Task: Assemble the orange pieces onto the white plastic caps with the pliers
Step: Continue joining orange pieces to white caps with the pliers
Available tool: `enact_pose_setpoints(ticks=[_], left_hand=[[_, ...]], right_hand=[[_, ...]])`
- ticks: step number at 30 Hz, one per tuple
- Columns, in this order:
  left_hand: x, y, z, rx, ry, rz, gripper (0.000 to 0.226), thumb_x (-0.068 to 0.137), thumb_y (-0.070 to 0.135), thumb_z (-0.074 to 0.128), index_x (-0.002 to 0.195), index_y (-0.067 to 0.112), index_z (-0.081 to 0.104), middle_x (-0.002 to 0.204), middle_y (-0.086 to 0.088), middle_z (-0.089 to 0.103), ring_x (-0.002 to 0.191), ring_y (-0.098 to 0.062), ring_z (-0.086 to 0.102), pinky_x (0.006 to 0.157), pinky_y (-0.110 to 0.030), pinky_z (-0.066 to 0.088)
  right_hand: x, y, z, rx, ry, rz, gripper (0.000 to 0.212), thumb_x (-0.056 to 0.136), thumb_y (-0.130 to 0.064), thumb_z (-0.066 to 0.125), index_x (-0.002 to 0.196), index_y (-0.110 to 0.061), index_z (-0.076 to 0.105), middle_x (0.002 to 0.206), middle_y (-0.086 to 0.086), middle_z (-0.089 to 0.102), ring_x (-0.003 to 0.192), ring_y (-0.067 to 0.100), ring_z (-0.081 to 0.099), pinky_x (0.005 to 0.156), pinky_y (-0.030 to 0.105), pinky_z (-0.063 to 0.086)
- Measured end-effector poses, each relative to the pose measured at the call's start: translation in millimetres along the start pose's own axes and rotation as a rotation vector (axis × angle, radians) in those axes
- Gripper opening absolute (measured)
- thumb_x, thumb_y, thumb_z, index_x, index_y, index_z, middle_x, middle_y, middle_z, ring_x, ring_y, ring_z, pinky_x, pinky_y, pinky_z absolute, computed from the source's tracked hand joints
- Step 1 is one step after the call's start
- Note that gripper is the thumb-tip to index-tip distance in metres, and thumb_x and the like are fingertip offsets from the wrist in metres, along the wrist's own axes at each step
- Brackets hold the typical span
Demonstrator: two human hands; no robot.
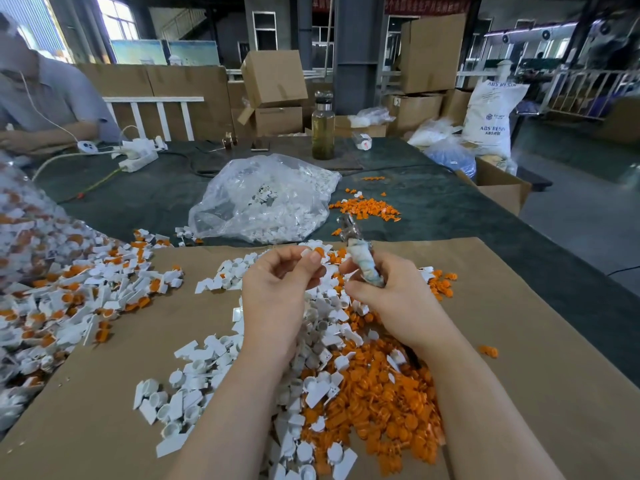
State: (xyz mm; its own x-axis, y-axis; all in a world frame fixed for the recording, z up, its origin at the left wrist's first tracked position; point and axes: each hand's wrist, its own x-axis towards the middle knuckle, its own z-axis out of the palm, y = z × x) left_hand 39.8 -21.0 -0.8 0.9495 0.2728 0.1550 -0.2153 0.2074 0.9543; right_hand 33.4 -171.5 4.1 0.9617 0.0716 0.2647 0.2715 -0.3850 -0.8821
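Orange pieces (381, 393) heaped nearest, left hand (277, 289) pinching white cap (309, 252), right hand (391, 296) gripping pliers (360, 258), clear bag (263, 199) beyond

The left hand (277, 285) pinches a white cap (309, 252) with an orange piece (319, 252); the right hand (391, 296) grips the pliers (360, 258).

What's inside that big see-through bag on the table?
The clear plastic bag is stuffed with white plastic caps. The crinkly plastic and the top caps hide whatever lies deeper inside.
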Motion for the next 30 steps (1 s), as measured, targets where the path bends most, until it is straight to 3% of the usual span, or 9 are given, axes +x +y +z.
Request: enact_pose_setpoints(ticks=[5, 9, 12, 14, 19, 24, 30], left_hand=[[2.6, 1.9, -2.8, -0.047, -0.026, 0.05, 0.004, 0.087, 0.002, 0.069, 0.088, 0.006, 0.068, 0.066, 0.004, 0.07, 0.063, -0.009, 0.067, 0.065, -0.018, 0.055], [3.2, 2.5, -3.8, -0.045, -0.048, 0.068, 0.007, 0.087, 0.001, 0.069, 0.085, 0.008, 0.068, 0.066, 0.004, 0.07, 0.063, -0.009, 0.065, 0.066, -0.019, 0.056], [3.7, 2.8, -4.9, -0.035, -0.069, 0.076, 0.01, 0.088, 0.001, 0.068, 0.084, 0.01, 0.068, 0.067, 0.005, 0.07, 0.063, -0.008, 0.065, 0.066, -0.019, 0.055], [4.5, 2.8, -6.0, -0.039, -0.077, 0.077, 0.011, 0.089, 0.001, 0.067, 0.083, 0.011, 0.068, 0.067, 0.005, 0.07, 0.062, -0.008, 0.065, 0.065, -0.019, 0.055], [6.5, 1.8, -7.4, -0.053, -0.078, 0.073, 0.014, 0.089, 0.0, 0.067, 0.081, 0.012, 0.067, 0.066, 0.006, 0.069, 0.06, -0.008, 0.063, 0.064, -0.019, 0.055], [7.4, 1.0, -8.3, -0.057, -0.079, 0.065, 0.014, 0.089, 0.0, 0.066, 0.081, 0.012, 0.067, 0.067, 0.006, 0.069, 0.06, -0.008, 0.062, 0.064, -0.02, 0.055], [7.1, 1.9, -8.3, -0.061, -0.073, 0.036, 0.012, 0.089, -0.001, 0.065, 0.083, 0.009, 0.067, 0.067, 0.006, 0.069, 0.06, -0.007, 0.062, 0.064, -0.02, 0.055]], right_hand=[[-0.7, -0.8, -1.7, -0.069, -0.173, 0.01, 0.014, 0.085, -0.016, 0.07, 0.088, -0.028, 0.063, 0.074, -0.014, 0.062, 0.064, -0.001, 0.055, 0.061, 0.019, 0.044], [-0.7, -0.9, -1.6, -0.114, -0.227, -0.017, 0.014, 0.085, -0.023, 0.072, 0.083, -0.03, 0.06, 0.077, -0.013, 0.064, 0.069, 0.008, 0.06, 0.066, 0.031, 0.048], [-1.6, -2.4, -0.8, -0.125, -0.257, -0.07, 0.023, 0.086, -0.024, 0.071, 0.078, -0.037, 0.055, 0.071, -0.027, 0.062, 0.063, -0.005, 0.056, 0.059, 0.013, 0.041], [-1.4, -2.2, 0.9, -0.145, -0.249, -0.082, 0.028, 0.087, -0.021, 0.071, 0.075, -0.038, 0.053, 0.068, -0.033, 0.059, 0.062, -0.008, 0.055, 0.059, 0.009, 0.04], [-1.8, -1.1, 6.2, -0.15, -0.212, -0.085, 0.017, 0.084, -0.023, 0.067, 0.081, -0.037, 0.059, 0.076, -0.021, 0.065, 0.069, -0.003, 0.058, 0.059, 0.013, 0.042], [-1.3, 2.5, 8.6, -0.194, -0.191, -0.059, 0.012, 0.088, -0.012, 0.062, 0.088, -0.023, 0.065, 0.077, -0.003, 0.061, 0.058, 0.005, 0.053, 0.051, 0.028, 0.041], [-0.3, 5.4, 10.3, -0.245, -0.191, -0.024, 0.026, 0.089, -0.007, 0.057, 0.082, -0.032, 0.062, 0.072, -0.007, 0.058, 0.046, 0.001, 0.048, 0.043, 0.019, 0.035]])
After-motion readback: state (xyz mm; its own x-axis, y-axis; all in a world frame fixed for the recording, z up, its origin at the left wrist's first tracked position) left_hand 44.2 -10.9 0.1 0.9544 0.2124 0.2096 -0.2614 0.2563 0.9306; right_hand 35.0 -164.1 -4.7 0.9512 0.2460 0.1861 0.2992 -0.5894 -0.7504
